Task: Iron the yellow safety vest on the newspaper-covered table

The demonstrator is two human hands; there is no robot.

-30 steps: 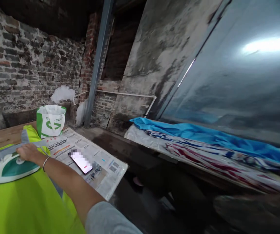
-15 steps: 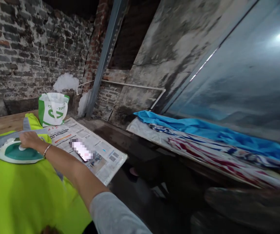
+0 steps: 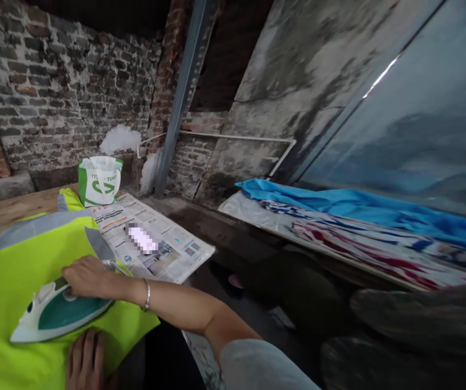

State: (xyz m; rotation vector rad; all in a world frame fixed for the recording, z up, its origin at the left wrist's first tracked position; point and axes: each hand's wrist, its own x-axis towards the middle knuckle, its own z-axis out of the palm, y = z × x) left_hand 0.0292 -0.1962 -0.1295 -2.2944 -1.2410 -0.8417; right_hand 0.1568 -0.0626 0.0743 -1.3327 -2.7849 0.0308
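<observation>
My right hand [image 3: 89, 277], with a bracelet at the wrist, is closed around the handle of a white and teal clothes iron [image 3: 72, 314]. The iron's tip points left, and its base rests on a bright yellow-green safety vest [image 3: 33, 254] with grey reflective strips. Just below the iron, at the bottom of the view, my left hand [image 3: 86, 357] lies on the vest with its fingers stretched out. The vest is spread over the table, and part of it runs out of view at the left.
Beyond the vest stands a white and green bag [image 3: 100, 181]. A newspaper sheet [image 3: 188, 260] covers the table's right part, with a blurred phone-like object [image 3: 142, 239] on it. Blue cloth [image 3: 338, 201] and striped cloth [image 3: 358, 254] lie on a surface at the right.
The iron and my right hand have come back towards me over the vest. My left hand has come into view at the bottom. The camera has turned slightly left.
</observation>
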